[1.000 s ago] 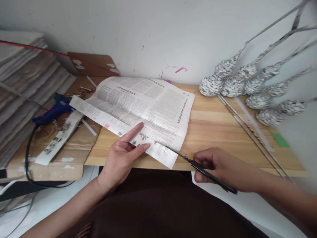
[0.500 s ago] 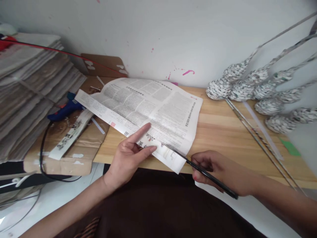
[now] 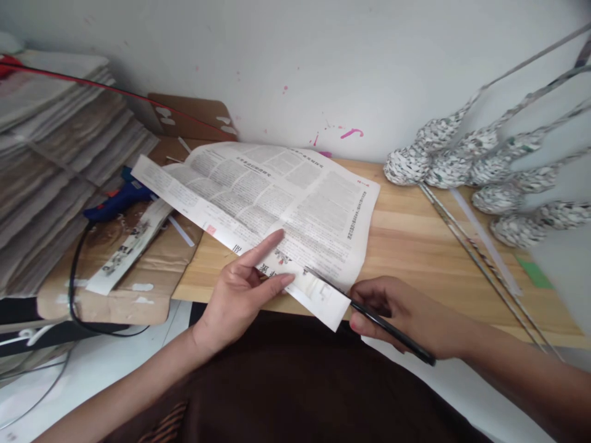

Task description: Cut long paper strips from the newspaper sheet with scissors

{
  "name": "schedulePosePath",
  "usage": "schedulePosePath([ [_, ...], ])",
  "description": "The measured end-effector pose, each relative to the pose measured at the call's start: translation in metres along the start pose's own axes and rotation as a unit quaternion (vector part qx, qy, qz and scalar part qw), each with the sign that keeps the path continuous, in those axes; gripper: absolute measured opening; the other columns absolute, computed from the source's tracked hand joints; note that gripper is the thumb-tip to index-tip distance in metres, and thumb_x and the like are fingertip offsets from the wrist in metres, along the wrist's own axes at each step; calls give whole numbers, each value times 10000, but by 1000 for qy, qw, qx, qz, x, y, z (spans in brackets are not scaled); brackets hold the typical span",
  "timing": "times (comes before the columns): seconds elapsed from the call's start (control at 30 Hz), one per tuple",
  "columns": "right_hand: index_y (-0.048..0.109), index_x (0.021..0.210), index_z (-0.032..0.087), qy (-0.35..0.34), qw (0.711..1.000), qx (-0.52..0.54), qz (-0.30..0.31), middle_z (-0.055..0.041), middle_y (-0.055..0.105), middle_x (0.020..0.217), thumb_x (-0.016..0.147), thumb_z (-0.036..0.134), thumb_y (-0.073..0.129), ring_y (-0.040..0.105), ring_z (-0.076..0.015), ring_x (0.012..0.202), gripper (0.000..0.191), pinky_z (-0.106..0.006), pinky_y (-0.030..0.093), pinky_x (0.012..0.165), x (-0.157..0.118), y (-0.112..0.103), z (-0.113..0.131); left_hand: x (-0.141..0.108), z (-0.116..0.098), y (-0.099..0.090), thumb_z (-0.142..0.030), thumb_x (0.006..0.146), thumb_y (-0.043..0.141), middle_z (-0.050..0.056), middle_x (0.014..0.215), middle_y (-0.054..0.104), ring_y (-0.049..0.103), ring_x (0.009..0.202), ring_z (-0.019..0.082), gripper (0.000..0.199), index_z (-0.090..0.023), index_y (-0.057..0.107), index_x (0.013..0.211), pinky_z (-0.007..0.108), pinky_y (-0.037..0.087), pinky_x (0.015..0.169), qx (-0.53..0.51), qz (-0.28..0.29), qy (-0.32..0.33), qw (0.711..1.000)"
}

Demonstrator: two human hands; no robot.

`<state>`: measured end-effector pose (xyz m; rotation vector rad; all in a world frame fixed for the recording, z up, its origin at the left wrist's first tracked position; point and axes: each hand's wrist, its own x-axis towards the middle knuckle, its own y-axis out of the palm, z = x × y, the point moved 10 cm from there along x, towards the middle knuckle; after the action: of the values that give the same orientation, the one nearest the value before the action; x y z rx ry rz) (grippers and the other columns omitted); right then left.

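A newspaper sheet [image 3: 305, 191] lies over the wooden table [image 3: 406, 227], its near edge lifted as a long strip. My left hand [image 3: 249, 277] holds that edge, index finger stretched over the print and thumb on the strip. My right hand [image 3: 397, 311] grips a long black-handled tool [image 3: 392, 332], which looks like a knife or scissors. Its thin blade lies along the line between the strip and the sheet, and the strip's right end hangs apart from the sheet.
Bundled newspapers [image 3: 55, 166] are stacked at the left. A blue glue gun [image 3: 115, 203] and a paper strip [image 3: 129, 246] rest on cardboard [image 3: 152, 289]. Woven paper pieces [image 3: 406, 166] and thin rods [image 3: 480, 264] are at the right.
The blade has slid slightly left along the sheet with my right hand. The strip's loose right end now hangs a little lower. My left hand keeps its hold.
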<state>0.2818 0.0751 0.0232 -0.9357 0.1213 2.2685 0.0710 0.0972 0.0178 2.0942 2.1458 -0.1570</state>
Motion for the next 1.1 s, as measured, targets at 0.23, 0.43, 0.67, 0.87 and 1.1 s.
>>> schedulePosePath([
  [0.23, 619, 812, 171, -29, 1000, 8, 6, 66, 448, 614, 840, 470, 779, 370, -75, 531, 340, -218, 259, 473, 8, 4, 6, -1, -1, -3, -312, 766, 844, -94, 490, 248, 173, 492, 88, 683, -338, 620, 1410, 264, 149, 452, 25, 4, 9, 1000],
  [0.43, 644, 808, 170, -24, 1000, 12, -9, 32, 531, 688, 806, 515, 797, 418, -95, 601, 377, -231, 302, 516, 6, 1, 2, -1, -1, -4, -289, 769, 836, -91, 499, 233, 164, 496, 91, 691, -327, 612, 1422, 271, 132, 446, 35, 6, 12, 999],
  [0.67, 645, 849, 175, -1, 1000, -10, 9, 59, 499, 604, 812, 561, 775, 400, -68, 471, 410, -212, 276, 422, 7, 3, -2, -2, 2, -1, -312, 790, 825, -91, 498, 207, 135, 497, 90, 694, -356, 586, 1441, 275, 91, 462, 20, 29, 6, 999],
  [0.87, 526, 723, 189, -40, 998, 4, 44, 78, 436, 548, 801, 611, 764, 405, -66, 445, 490, -203, 268, 416, 15, 9, 4, -3, 3, -2, -307, 774, 834, -92, 485, 220, 135, 476, 88, 699, -336, 600, 1432, 275, 82, 455, 4, 30, 3, 1000],
  [1.1, 518, 694, 196, -34, 997, 29, 63, 93, 404, 479, 783, 682, 740, 337, -52, 394, 542, -203, 232, 390, 16, 13, 5, -3, 0, -1, -266, 766, 836, -95, 486, 221, 134, 473, 82, 692, -323, 615, 1420, 266, 101, 437, 2, 39, 8, 999],
])
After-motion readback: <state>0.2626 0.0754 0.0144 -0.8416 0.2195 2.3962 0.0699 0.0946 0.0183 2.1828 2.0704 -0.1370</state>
